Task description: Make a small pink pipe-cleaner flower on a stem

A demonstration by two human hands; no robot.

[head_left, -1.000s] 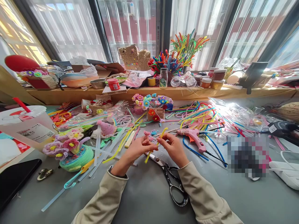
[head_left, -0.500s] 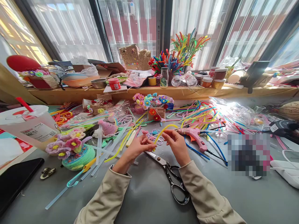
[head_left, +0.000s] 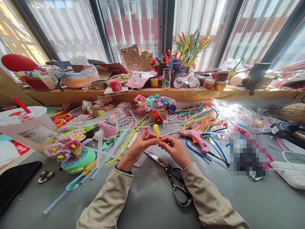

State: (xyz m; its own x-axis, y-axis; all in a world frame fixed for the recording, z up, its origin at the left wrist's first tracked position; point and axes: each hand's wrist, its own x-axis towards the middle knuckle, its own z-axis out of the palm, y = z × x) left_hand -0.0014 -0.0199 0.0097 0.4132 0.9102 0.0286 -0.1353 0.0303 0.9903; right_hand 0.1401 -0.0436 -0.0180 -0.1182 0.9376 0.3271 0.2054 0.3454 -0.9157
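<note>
A yellow pipe cleaner (head_left: 156,129) stands up in a small loop between my fingertips. My left hand (head_left: 141,142) pinches it from one side, and my right hand (head_left: 173,147) closes on it from the other, with the fingertips meeting at its lower end. Below my hands lie large black-handled scissors (head_left: 166,168), slightly spread, on the grey table (head_left: 150,200). Beyond my right hand rests a pink glue gun (head_left: 199,138). Just past my left hand is a small pink piece (head_left: 145,127), partly hidden by my fingers.
Left stand a drink cup (head_left: 33,127), a green pot with fuzzy flowers (head_left: 78,160) and clear glue sticks (head_left: 95,170). Behind are a small flower box (head_left: 158,116) and a heap of coloured pipe cleaners (head_left: 205,116). A phone (head_left: 17,184) lies at far left.
My hands have come together. The yellow pipe cleaner, earlier an arch stretched between them, is now a small upright loop. The view has shifted slightly.
</note>
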